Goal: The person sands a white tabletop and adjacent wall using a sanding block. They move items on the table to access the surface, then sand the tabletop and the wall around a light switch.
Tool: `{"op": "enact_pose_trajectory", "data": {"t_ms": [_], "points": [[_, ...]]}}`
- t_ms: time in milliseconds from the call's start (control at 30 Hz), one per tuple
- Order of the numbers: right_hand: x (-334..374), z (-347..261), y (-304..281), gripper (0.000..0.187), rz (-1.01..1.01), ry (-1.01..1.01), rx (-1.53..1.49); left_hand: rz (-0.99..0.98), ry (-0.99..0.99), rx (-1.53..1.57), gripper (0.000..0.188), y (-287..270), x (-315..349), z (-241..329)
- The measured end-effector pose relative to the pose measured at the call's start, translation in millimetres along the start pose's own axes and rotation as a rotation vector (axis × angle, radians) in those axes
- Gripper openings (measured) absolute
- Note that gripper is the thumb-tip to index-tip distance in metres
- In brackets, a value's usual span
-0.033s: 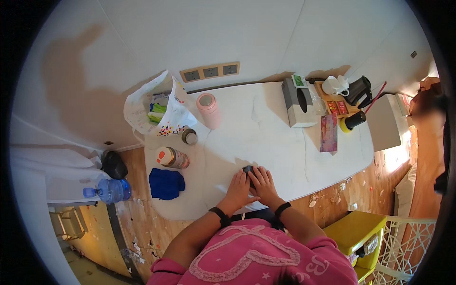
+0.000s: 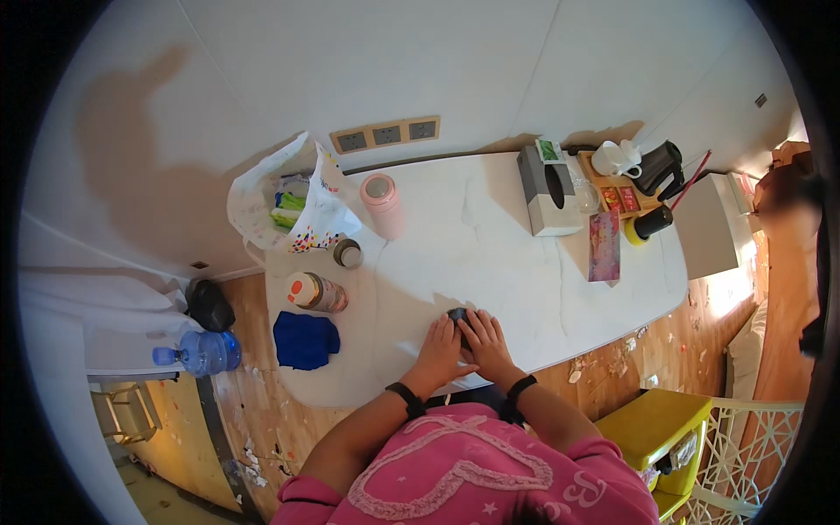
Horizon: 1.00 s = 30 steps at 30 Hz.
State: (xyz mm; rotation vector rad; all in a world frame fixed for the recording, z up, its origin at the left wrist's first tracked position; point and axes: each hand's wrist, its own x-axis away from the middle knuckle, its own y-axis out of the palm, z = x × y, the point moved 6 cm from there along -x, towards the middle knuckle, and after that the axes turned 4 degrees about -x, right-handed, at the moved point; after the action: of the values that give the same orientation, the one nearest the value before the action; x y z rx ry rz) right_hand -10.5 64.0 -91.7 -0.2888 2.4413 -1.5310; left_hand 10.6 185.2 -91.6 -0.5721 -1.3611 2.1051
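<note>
At the near edge of the white table (image 2: 516, 289), both hands are closed around a small dark rounded object (image 2: 457, 313). Only its far end shows past the fingers, so its kind is hidden. My left hand (image 2: 440, 353) presses on its left side, while my right hand (image 2: 486, 344) covers it from the right, fingertips almost meeting the left ones. Left of the hands lies a folded blue cloth (image 2: 306, 340). Beyond the cloth are a jar with a pale lid (image 2: 318, 292) lying on its side or tilted, and a small grey-topped container (image 2: 347, 253).
A pink bottle (image 2: 382, 206) stands beside a white plastic bag (image 2: 262, 197) at the back left. Toward the right are a tissue box (image 2: 551, 194), a purple packet (image 2: 604, 248), a black-and-yellow item (image 2: 649, 226), white mugs (image 2: 615, 159) and a black kettle (image 2: 658, 168).
</note>
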Motion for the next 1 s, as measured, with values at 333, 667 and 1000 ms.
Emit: {"op": "enact_pose_trajectory", "data": {"t_ms": [333, 667, 1000], "points": [[-22.5, 38.0, -8.5, 0.069, 0.009, -0.005, -0.016, -0.069, -0.092, -0.019, 0.117, 11.6, -30.4, 7.5], [-76.5, 96.0, -26.9, 0.068, 0.126, -0.072, 0.017, -0.058, -0.162, -0.173, 0.127, 27.4, -109.1, -5.0], [-42.7, 131.1, -41.6, 0.056, 0.174, 0.029, 0.061, -0.174, -0.181, -0.044, 0.125, 41.5, -132.9, 29.7]]}}
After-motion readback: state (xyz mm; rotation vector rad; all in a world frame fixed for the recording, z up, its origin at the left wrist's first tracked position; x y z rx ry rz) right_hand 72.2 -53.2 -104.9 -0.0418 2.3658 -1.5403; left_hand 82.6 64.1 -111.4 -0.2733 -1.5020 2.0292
